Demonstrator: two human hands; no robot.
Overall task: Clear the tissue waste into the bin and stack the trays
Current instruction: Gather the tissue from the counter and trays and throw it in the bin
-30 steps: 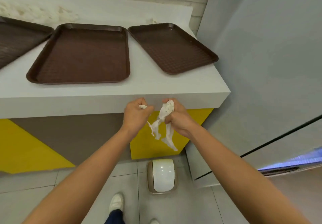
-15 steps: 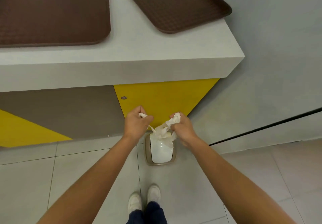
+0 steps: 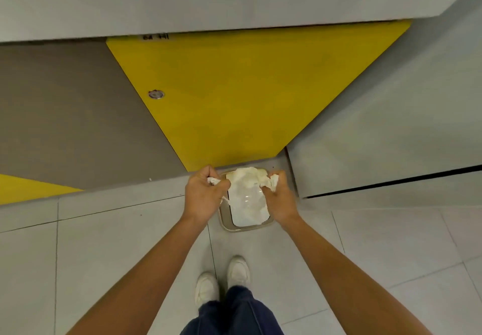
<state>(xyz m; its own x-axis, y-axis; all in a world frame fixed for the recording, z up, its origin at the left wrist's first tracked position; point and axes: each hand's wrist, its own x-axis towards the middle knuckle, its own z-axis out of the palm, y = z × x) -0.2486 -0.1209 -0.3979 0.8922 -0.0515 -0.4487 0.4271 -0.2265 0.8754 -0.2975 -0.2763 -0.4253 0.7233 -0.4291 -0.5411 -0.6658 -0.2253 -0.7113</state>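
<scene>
Left hand (image 3: 202,195) and right hand (image 3: 279,199), fingers clutching tissue (image 3: 273,181), flank the bin rim (image 3: 226,226).

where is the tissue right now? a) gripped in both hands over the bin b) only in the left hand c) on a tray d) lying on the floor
a: the left hand and right hand each hold crumpled tissue above the bin.
</scene>
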